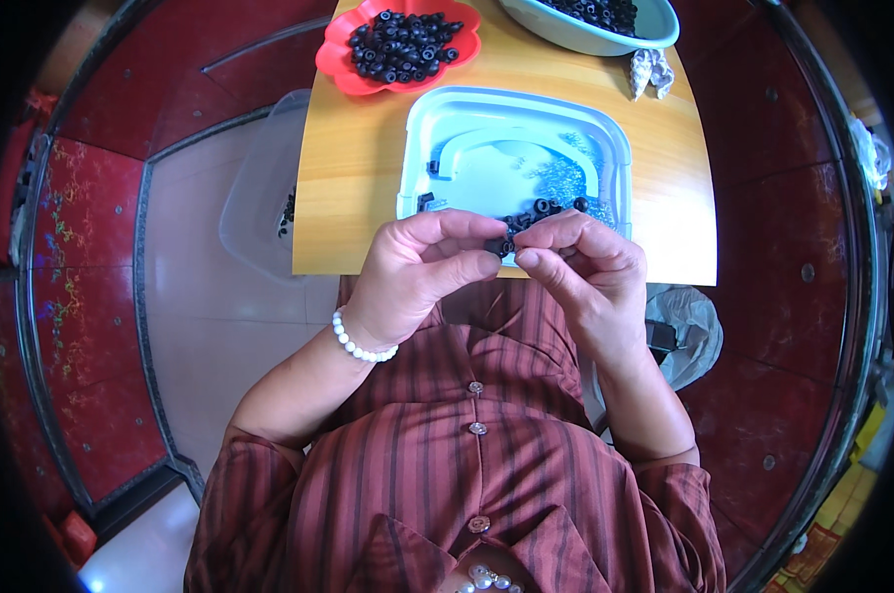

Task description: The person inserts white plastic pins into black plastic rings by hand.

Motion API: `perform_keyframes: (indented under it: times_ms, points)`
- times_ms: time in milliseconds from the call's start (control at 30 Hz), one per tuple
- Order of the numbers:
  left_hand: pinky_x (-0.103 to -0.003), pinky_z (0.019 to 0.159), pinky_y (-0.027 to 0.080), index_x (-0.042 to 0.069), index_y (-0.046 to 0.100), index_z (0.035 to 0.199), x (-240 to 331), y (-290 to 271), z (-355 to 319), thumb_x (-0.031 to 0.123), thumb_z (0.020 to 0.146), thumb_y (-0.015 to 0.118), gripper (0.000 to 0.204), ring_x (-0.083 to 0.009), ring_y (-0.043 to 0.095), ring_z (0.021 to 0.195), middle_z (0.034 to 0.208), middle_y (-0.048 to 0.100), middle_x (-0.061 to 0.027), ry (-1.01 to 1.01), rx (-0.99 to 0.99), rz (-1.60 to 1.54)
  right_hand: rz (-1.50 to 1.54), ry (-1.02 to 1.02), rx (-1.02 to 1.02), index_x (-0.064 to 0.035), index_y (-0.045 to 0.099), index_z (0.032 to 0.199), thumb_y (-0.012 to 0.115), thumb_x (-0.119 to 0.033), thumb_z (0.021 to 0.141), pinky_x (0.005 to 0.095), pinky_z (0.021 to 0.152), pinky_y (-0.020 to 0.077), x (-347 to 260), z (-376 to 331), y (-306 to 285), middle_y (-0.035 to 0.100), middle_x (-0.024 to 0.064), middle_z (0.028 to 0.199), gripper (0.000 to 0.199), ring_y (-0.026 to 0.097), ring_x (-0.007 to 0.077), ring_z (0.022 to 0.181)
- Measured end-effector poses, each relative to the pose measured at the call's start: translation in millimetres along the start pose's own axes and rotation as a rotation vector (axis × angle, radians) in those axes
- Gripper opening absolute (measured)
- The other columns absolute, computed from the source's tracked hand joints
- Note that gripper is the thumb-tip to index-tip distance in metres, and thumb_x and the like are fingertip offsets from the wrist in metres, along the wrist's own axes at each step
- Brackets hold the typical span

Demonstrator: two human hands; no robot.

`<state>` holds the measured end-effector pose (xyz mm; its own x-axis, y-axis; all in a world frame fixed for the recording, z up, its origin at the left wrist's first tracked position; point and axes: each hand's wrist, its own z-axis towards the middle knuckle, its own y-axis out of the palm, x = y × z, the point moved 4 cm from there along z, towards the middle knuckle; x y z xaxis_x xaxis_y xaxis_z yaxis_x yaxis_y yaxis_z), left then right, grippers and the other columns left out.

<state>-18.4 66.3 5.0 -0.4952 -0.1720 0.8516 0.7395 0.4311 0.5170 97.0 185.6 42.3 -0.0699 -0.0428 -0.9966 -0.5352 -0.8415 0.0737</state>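
Single head-worn fisheye view, looking steeply down from above the person's chest and facing forward over the near edge of the counter (368, 198), close enough that the left hand (417, 277) and right hand (585, 272) fill its centre, with straight edges bowing toward a dark circular rim.

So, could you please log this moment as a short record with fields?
left hand: left hand pinches a small black ring
right hand: right hand grips the same ring
under hands: pale blue tray, few black rings inside
far left: red dish heaped with black rings
far right: pale bowl of rings
surface: wooden table
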Motion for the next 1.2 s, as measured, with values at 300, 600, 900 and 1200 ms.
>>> perform_keyframes:
  times_ms: [300,600,900,1200]
  points:
    - [-0.023,0.075,0.053,-0.001,0.064,0.101,-2,-1,-10,0.002,0.084,0.065,0.017,-0.0109,0.063,0.084,0.096,0.067,-0.0077,0.002,-0.136,0.136,0.518,0.28,-0.137,-0.0011,0.056,0.09,0.064,0.005,0.081,0.0255,0.071,0.0492,23,3,11,0.062,0.0057,0.085,0.014,0.061,0.0143,0.079]
    - [-0.028,0.076,0.058,0.001,0.059,0.111,-24,-43,-21,0.015,0.093,0.053,0.024,-0.0138,0.065,0.081,0.1,0.062,-0.0106,-0.194,-0.067,-0.542,-0.102,0.325,-0.239,0.0014,0.06,0.095,0.067,-0.002,0.08,0.0264,0.066,0.0491,26,29,0,0.063,0.0059,0.081,0.017,0.062,0.012,0.076]
    - [-0.027,0.082,0.057,0.001,0.054,0.118,-17,-65,-23,0.008,0.094,0.049,0.025,-0.0167,0.064,0.093,0.105,0.06,-0.0132,-0.221,0.034,-0.902,-0.879,-0.174,-0.188,-0.0053,0.069,0.089,0.062,-0.013,0.078,0.0394,0.077,0.0485,38,92,18,0.064,0.0158,0.085,0.015,0.062,0.0328,0.081]
    - [-0.029,0.083,0.056,0.001,0.052,0.117,-9,-63,-25,0.005,0.094,0.048,0.023,-0.0179,0.064,0.097,0.108,0.059,-0.0135,-0.173,0.048,-0.841,-1.307,-0.419,-0.184,-0.0034,0.067,0.086,0.064,-0.009,0.074,0.0393,0.067,0.049,65,107,64,0.06,0.0166,0.083,0.014,0.06,0.0336,0.077]
